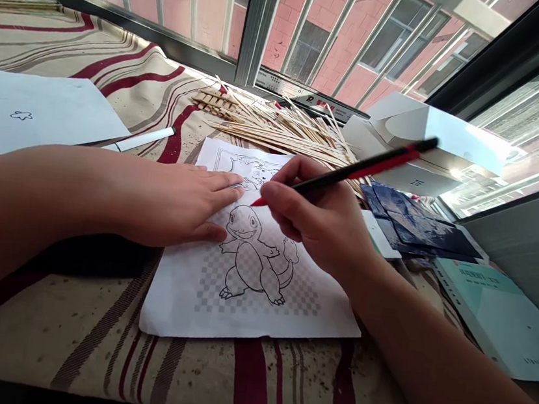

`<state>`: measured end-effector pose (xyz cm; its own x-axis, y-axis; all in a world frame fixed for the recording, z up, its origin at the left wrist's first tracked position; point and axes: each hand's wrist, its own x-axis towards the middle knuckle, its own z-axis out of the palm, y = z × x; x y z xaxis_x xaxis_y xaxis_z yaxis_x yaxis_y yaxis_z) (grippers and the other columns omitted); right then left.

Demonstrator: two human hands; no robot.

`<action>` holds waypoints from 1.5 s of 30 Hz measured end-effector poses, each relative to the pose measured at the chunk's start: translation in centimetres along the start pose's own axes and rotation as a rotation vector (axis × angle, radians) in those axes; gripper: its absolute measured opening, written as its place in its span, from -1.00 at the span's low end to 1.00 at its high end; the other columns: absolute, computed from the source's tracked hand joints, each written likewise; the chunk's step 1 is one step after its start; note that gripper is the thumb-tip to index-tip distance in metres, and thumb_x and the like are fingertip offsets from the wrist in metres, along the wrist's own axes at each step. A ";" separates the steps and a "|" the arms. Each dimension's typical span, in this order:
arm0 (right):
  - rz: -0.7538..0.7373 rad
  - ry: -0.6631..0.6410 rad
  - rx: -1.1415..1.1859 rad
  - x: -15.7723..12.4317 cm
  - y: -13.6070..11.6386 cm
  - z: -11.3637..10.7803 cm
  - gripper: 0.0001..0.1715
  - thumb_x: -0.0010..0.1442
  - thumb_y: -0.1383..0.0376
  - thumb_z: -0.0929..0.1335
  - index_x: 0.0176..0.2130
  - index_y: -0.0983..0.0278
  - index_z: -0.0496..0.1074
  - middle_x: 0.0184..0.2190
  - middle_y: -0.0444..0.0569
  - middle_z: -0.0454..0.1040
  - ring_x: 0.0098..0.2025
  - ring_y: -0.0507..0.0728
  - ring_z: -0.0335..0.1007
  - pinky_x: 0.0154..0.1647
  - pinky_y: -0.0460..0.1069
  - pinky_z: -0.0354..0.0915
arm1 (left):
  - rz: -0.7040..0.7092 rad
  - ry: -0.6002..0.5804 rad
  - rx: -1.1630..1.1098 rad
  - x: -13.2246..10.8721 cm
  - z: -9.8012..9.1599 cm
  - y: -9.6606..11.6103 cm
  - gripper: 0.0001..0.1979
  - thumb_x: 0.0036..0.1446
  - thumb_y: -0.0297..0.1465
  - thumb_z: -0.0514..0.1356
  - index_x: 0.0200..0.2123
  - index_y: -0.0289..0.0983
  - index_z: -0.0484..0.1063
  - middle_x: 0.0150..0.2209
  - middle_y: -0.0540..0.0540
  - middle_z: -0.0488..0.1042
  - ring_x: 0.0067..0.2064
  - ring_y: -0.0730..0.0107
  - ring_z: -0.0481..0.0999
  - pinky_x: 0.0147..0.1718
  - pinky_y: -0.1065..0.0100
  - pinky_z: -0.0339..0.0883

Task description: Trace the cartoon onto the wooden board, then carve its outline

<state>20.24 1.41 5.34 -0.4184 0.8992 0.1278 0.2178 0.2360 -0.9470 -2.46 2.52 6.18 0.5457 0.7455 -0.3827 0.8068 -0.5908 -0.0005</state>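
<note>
On a striped cloth (37,331), the left hand (175,203) lies flat and released, pressing on a colouring sheet (246,310) printed with a cartoon lizard. The right hand (316,224) is clenched around a red-and-black pencil (351,176), its red tip over the sheet. Bamboo sticks (283,128) lie heaped beyond.

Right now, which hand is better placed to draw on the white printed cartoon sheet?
Probably the right: the right hand holds a black-and-red pencil, its red tip at the white printed sheet, while the left hand lies flat on it, holding nothing.
</note>
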 end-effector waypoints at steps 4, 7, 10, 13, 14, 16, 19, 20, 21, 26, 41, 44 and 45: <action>-0.009 -0.017 -0.139 0.4 0.9 0.4 -0.65 0.14 0.14 0.59 -0.36 0.20 0.41 -0.54 -0.23 0.36 -0.45 0.01 0.24 -0.43 -0.01 0.16 | 0.007 0.002 0.004 0.1 0.4 -0.1 -0.12 0.39 0.10 -0.07 0.61 -0.20 0.01 0.65 -0.21 -0.07 0.60 -0.13 0.10 0.52 -0.09 0.06; 0.040 0.025 -0.236 0.4 1.6 0.3 -0.63 0.14 0.15 0.57 -0.42 0.21 0.37 -0.56 -0.23 0.38 -0.45 0.02 0.27 -0.40 -0.01 0.18 | 0.003 0.000 -0.010 0.2 0.4 -0.1 -0.11 0.38 0.11 -0.08 0.61 -0.20 0.00 0.65 -0.18 -0.08 0.62 -0.14 0.04 0.54 -0.07 0.00; 0.080 0.011 -0.218 0.5 2.1 0.1 -0.64 0.19 0.16 0.53 -0.44 0.21 0.35 -0.59 -0.23 0.40 -0.49 0.01 0.29 -0.42 -0.02 0.17 | -0.002 -0.001 -0.025 0.2 0.3 0.1 -0.09 0.37 0.11 -0.06 0.61 -0.23 0.00 0.66 -0.19 -0.10 0.62 -0.19 0.04 0.53 -0.08 -0.01; 0.081 -0.001 -0.209 0.5 2.3 0.0 -0.65 0.20 0.18 0.52 -0.44 0.21 0.34 -0.59 -0.24 0.41 -0.50 0.00 0.29 -0.43 -0.02 0.17 | -0.001 -0.001 -0.019 0.2 0.2 0.1 -0.08 0.36 0.10 -0.06 0.62 -0.25 -0.03 0.66 -0.20 -0.12 0.62 -0.18 0.03 0.54 -0.07 -0.02; 0.080 -0.004 -0.208 0.5 2.3 -0.1 -0.65 0.20 0.18 0.53 -0.44 0.21 0.34 -0.59 -0.24 0.41 -0.50 0.00 0.29 -0.43 -0.02 0.17 | 0.000 0.006 -0.025 0.2 0.3 0.1 -0.09 0.36 0.10 -0.05 0.62 -0.24 -0.01 0.66 -0.20 -0.11 0.62 -0.17 0.04 0.54 -0.06 -0.02; 0.074 -0.009 -0.206 0.5 2.3 -0.1 -0.63 0.19 0.17 0.54 -0.44 0.21 0.35 -0.59 -0.24 0.41 -0.50 0.00 0.29 -0.42 -0.02 0.17 | 0.007 0.028 -0.046 0.2 0.4 -0.1 -0.11 0.36 0.11 -0.04 0.61 -0.20 0.04 0.65 -0.19 -0.07 0.61 -0.15 0.08 0.53 -0.02 -0.01; 0.073 0.008 -0.197 0.5 2.3 0.0 -0.62 0.21 0.13 0.54 -0.41 0.21 0.35 -0.60 -0.24 0.41 -0.51 0.01 0.29 -0.41 -0.02 0.19 | 0.024 0.059 -0.053 0.1 0.5 -0.3 -0.13 0.36 0.13 -0.02 0.59 -0.15 0.08 0.64 -0.16 -0.02 0.59 -0.14 0.13 0.52 0.01 0.02; 0.072 0.017 -0.196 0.5 2.3 0.0 -0.62 0.22 0.13 0.54 -0.40 0.21 0.36 -0.60 -0.24 0.42 -0.51 0.01 0.30 -0.41 -0.02 0.20 | 0.026 0.060 -0.051 0.1 0.5 -0.3 -0.13 0.36 0.12 -0.01 0.59 -0.15 0.09 0.64 -0.17 -0.01 0.59 -0.15 0.14 0.52 0.01 0.02; 0.068 0.027 -0.198 0.6 2.4 0.1 -0.62 0.22 0.12 0.55 -0.40 0.21 0.36 -0.59 -0.23 0.43 -0.49 0.02 0.32 -0.40 -0.02 0.21 | 0.025 0.056 -0.048 0.1 0.5 -0.3 -0.13 0.36 0.11 0.00 0.59 -0.17 0.09 0.64 -0.19 -0.01 0.58 -0.16 0.14 0.52 0.00 0.03; 0.039 0.052 -0.244 0.8 2.5 0.3 -0.64 0.26 0.15 0.51 -0.41 0.22 0.36 -0.54 -0.19 0.47 -0.43 0.04 0.38 -0.34 -0.01 0.24 | 0.011 0.006 0.013 0.1 0.1 0.2 -0.15 0.42 0.05 -0.04 0.61 -0.24 -0.01 0.65 -0.22 -0.09 0.61 -0.12 0.09 0.54 0.01 -0.01; 0.034 0.058 -0.231 0.8 2.8 0.2 -0.60 0.23 0.10 0.56 -0.41 0.21 0.37 -0.52 -0.18 0.48 -0.41 0.06 0.38 -0.32 0.01 0.24 | -0.007 -0.003 0.028 0.1 0.1 0.2 -0.16 0.44 0.00 0.02 0.63 -0.22 -0.07 0.66 -0.20 -0.16 0.61 -0.15 0.06 0.53 -0.02 0.00; 0.041 0.037 -0.192 0.8 2.7 0.3 -0.58 0.20 0.11 0.58 -0.42 0.21 0.37 -0.56 -0.21 0.47 -0.48 0.02 0.33 -0.37 0.00 0.23 | -0.018 -0.012 0.001 0.2 0.1 0.3 -0.16 0.44 0.01 0.03 0.63 -0.22 -0.06 0.66 -0.19 -0.15 0.62 -0.16 0.04 0.54 0.00 -0.02; 0.046 0.026 -0.176 0.8 2.6 0.3 -0.58 0.20 0.11 0.58 -0.42 0.21 0.36 -0.57 -0.23 0.46 -0.50 0.01 0.32 -0.39 -0.01 0.23 | -0.023 -0.014 -0.010 0.1 0.0 0.3 -0.16 0.44 0.01 0.04 0.62 -0.21 -0.06 0.66 -0.19 -0.14 0.62 -0.16 0.04 0.54 0.01 -0.03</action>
<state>20.17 2.66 2.90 -0.3820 0.9192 0.0954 0.3881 0.2532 -0.8862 -2.12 2.42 6.07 0.5237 0.7545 -0.3956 0.8215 -0.5703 -0.0001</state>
